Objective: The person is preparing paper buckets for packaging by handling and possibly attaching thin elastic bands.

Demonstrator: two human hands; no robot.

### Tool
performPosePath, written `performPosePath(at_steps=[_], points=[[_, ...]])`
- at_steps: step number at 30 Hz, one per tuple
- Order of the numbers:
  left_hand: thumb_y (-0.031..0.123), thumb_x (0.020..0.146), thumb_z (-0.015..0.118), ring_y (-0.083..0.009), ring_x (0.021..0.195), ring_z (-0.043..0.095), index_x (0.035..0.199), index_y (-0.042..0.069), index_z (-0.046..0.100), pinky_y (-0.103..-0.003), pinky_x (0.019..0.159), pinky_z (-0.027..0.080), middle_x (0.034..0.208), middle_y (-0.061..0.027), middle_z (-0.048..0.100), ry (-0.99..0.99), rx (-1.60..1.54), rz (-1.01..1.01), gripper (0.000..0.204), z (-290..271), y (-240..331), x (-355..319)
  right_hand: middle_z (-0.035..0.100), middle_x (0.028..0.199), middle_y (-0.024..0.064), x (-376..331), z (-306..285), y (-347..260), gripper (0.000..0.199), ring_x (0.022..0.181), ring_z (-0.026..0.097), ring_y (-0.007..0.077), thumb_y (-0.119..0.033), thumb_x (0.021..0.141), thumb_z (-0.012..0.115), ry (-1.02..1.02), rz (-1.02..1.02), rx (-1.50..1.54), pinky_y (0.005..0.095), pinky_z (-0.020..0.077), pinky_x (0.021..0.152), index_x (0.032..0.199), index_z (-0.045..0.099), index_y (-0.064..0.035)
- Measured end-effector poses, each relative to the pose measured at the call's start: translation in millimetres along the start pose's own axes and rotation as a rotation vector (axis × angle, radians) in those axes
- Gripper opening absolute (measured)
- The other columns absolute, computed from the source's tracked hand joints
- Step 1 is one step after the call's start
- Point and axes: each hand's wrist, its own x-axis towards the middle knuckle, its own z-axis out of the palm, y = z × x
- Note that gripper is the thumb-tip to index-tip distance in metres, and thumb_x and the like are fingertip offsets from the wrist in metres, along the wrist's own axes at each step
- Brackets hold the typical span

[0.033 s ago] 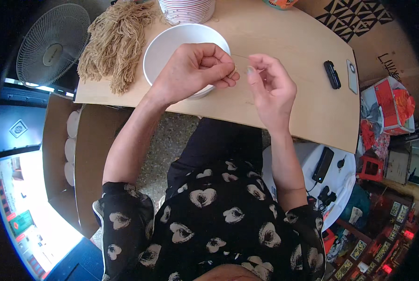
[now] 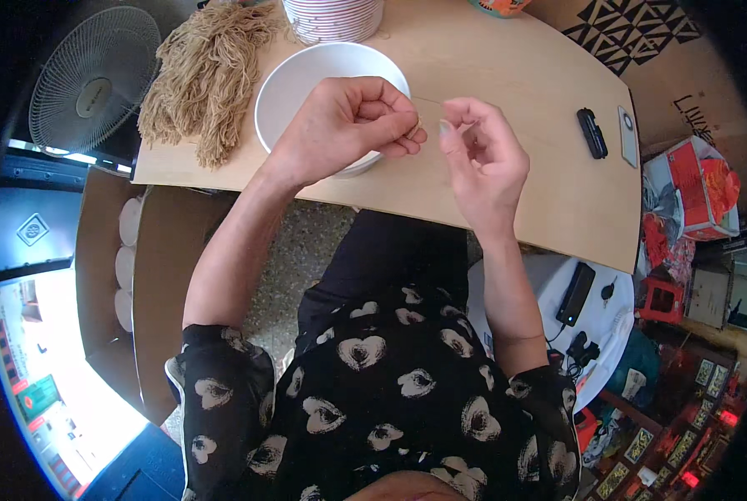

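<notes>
Over the white bowl [image 2: 281, 93], my left hand [image 2: 340, 125] is closed, thumb pressed against the curled fingers. A tiny bit of tan yarn [image 2: 417, 131] shows at its fingertips; the rest is hidden in the hand. From there a thin strand [image 2: 427, 100] runs to the right fingertips. My right hand [image 2: 490, 159] is raised a little to the right, above the table, fingers curled and the strand meeting its index fingertip. How that hand grips the strand is hard to see. A thick bundle of tan yarn [image 2: 206, 75] lies left of the bowl.
Behind the bowl stands a stack of striped-rim white bowls [image 2: 333, 18]. A black case [image 2: 592, 134] and a flat grey object [image 2: 627, 135] lie on the table [image 2: 549, 192] at the right. A fan [image 2: 94, 88] and an open carton [image 2: 169, 292] are at the left.
</notes>
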Motion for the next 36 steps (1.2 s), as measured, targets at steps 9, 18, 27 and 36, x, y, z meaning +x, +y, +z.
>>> performPosePath(at_steps=[9, 18, 27, 36], points=[[0.014, 0.096, 0.065, -0.0126, 0.084, 0.069, 0.102, -0.005, 0.065, -0.023, 0.073, 0.056, 0.091, -0.0088, 0.071, 0.04, 0.06, 0.004, 0.02, -1, -1, -1, 0.059, 0.075, 0.0001, 1, 6, -1, 0.012, 0.053, 0.045, 0.003, 0.002, 0.08, 0.073, -0.082, -0.246, -0.294, 0.0217, 0.0331, 0.045, 0.089, 0.066, -0.0034], [0.012, 0.096, 0.063, -0.0163, 0.086, 0.071, 0.102, -0.006, 0.065, -0.024, 0.076, 0.058, 0.094, -0.0117, 0.071, 0.041, -0.021, -0.028, 0.019, -2, -1, 0, 0.06, 0.079, -0.0039, 0, 2, 13, 0.006, 0.058, 0.041, -0.0012, -0.001, 0.084, 0.071, -0.011, 0.004, 0.085, 0.0171, 0.0314, 0.05, 0.088, 0.067, -0.001], [0.011, 0.096, 0.063, -0.0147, 0.086, 0.071, 0.102, -0.006, 0.066, -0.024, 0.074, 0.058, 0.091, -0.0115, 0.071, 0.041, 0.03, -0.015, 0.019, -2, -1, 0, 0.059, 0.081, -0.0026, 0, 1, 16, 0.013, 0.061, 0.045, -0.0003, -0.002, 0.087, 0.07, -0.129, -0.109, -0.077, 0.017, 0.0353, 0.054, 0.099, 0.065, -0.0012], [0.012, 0.096, 0.063, -0.0151, 0.084, 0.071, 0.101, -0.007, 0.066, -0.024, 0.074, 0.058, 0.091, -0.0124, 0.071, 0.043, -0.005, -0.029, 0.02, -2, -1, 0, 0.058, 0.08, -0.0046, -1, 7, 4, 0.014, 0.066, 0.046, -0.0013, -0.004, 0.089, 0.07, -0.058, 0.065, 0.18, 0.0155, 0.0356, 0.057, 0.1, 0.064, 0.002]])
